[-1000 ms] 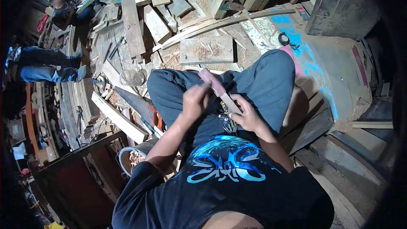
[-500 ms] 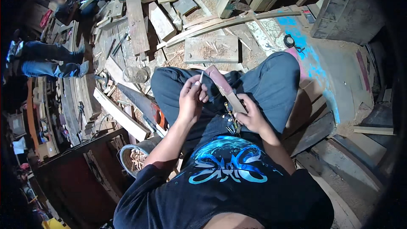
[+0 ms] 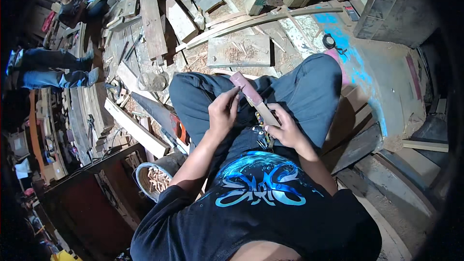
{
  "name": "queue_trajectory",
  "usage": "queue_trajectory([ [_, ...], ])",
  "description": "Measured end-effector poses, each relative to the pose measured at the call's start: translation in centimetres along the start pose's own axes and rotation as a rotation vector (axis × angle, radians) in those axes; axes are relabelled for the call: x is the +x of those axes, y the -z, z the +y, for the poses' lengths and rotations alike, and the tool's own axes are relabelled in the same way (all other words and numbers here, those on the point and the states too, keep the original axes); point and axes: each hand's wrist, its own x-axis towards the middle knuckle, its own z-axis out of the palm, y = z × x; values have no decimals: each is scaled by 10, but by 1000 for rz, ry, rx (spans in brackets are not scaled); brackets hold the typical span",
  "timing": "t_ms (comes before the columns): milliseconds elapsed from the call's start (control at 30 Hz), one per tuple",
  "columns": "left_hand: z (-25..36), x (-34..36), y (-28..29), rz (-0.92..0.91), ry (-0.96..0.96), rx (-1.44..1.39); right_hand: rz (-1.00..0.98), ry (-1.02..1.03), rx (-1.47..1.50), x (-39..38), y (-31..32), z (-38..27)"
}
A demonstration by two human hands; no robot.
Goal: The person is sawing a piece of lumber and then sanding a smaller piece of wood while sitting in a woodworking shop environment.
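Note:
My right hand point(image 3: 285, 128) grips the bare lower end of a flat wooden sanding stick point(image 3: 248, 90), whose upper part is wrapped in reddish sandpaper. It is held at a slant above my lap, its top pointing up and left. My left hand point(image 3: 224, 112) is closed in a pinch, its fingertips against the left edge of the sandpaper. The small wooden peg in that pinch is mostly hidden by the fingers now; the earlier picture shows its pale, thin end. Left of my left forearm stands a bucket point(image 3: 138, 176) holding many small wooden pegs point(image 3: 157, 180).
A handsaw point(image 3: 154, 112) with an orange handle lies by my left knee, near a clear jar point(image 3: 152, 81). Beyond my legs is a board point(image 3: 220, 54) with wood scraps. A black tape measure point(image 3: 329, 41) lies right. Two people point(image 3: 58, 70) are at far left.
My left hand has turned and brought the peg from beside the sanding stick onto its sandpaper. My right hand still holds the stick in nearly the same place.

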Motion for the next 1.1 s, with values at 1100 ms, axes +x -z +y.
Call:
queue_trajectory([
  [1100,-17,9,7,-229,-360,247,5,52,-167,-1,2,11],
])
